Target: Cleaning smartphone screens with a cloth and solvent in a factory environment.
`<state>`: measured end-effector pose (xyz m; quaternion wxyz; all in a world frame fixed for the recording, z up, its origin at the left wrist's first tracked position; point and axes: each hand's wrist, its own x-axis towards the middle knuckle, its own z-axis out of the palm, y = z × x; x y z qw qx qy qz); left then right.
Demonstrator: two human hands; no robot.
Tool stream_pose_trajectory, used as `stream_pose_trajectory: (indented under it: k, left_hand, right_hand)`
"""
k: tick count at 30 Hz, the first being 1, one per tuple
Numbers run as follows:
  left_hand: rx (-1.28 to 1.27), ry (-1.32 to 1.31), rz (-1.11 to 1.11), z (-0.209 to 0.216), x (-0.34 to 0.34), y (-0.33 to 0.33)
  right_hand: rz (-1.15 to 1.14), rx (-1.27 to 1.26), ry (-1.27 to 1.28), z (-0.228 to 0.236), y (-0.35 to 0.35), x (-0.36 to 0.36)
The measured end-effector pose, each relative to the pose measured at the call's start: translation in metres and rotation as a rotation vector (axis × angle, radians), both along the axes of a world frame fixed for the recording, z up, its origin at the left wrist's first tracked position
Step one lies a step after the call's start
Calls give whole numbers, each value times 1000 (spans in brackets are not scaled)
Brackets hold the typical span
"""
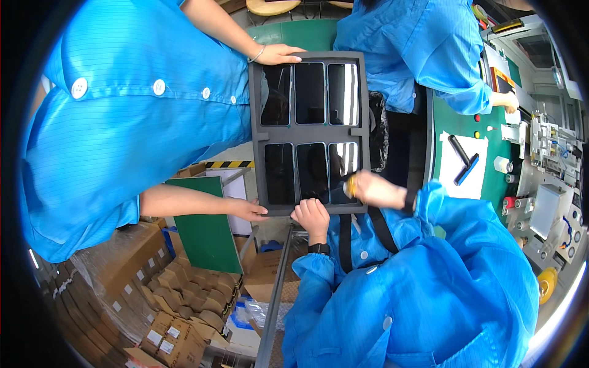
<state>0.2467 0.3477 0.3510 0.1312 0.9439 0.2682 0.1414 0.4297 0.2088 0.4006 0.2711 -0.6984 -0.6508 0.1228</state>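
A dark grey foam tray with several glossy black phone-sized screens in two rows lies in front of me. My left hand grips its near edge, fingers curled over the rim. Closed round a small yellow object, my right hand is over the near right screen; motion blur hides the object's kind. A co-worker on the left holds the tray too, one hand at the far left corner, another hand at the near left corner.
Another person works at a green bench to the right. On it, a blue-and-black roller lies on white paper. Cardboard boxes and a green board stand at lower left. Machine fixtures line the right side.
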Motion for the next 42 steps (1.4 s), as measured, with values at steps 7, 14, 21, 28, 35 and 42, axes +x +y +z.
stream_pose_trajectory:
  k: [7, 14, 21, 28, 35, 42]
  left_hand:
    - [-12, 23, -2, 2, 2, 2]
    - [-55, 39, 2, 8, 0, 0]
    - [-50, 20, -2, 6, 2, 1]
    - [-39, 7, -32, 11, 2, 3]
    - [-28, 7, -37, 8, -3, 2]
    - [-22, -17, -65, 11, 4, 4]
  right_hand:
    - [49, -84, 111, -9, 17, -13]
    - [-380, -330, 514, -43, 40, 33]
    - [-416, -348, 855, -4, 48, 36]
    - [25, -99, 247, -11, -1, -43]
    - [-286, -19, -96, -15, 22, 35]
    - [-152, -102, -149, -16, -2, 6]
